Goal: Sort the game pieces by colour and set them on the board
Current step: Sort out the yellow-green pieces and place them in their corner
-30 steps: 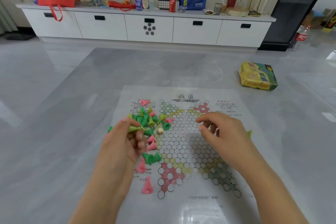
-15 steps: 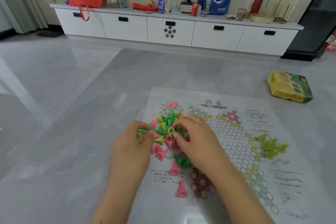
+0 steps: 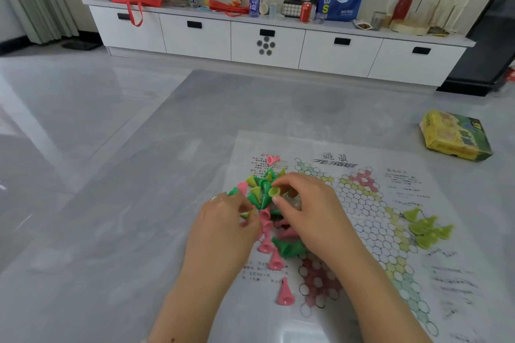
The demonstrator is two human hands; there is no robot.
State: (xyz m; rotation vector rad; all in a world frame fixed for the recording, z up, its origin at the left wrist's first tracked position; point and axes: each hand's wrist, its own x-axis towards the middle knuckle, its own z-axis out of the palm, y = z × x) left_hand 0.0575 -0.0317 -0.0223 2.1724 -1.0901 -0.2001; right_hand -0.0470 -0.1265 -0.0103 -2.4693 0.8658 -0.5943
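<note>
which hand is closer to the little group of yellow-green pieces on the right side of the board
Right. The right hand is over the mixed pile, left of the yellow-green group; the left hand lies farther left still.

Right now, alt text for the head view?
Both hands work a mixed pile of pink, green and yellow-green cone pieces on a paper board: the right hand pinches a yellow-green cone, the left hand holds another. Sorted yellow-green cones lie at right.

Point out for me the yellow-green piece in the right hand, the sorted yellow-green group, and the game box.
yellow-green piece (image 3: 274,191), head view, on its open round base, pinched by the right hand (image 3: 309,211).
sorted yellow-green group (image 3: 427,228), head view, on a middle piece.
game box (image 3: 455,135), head view, on its top face.
</note>
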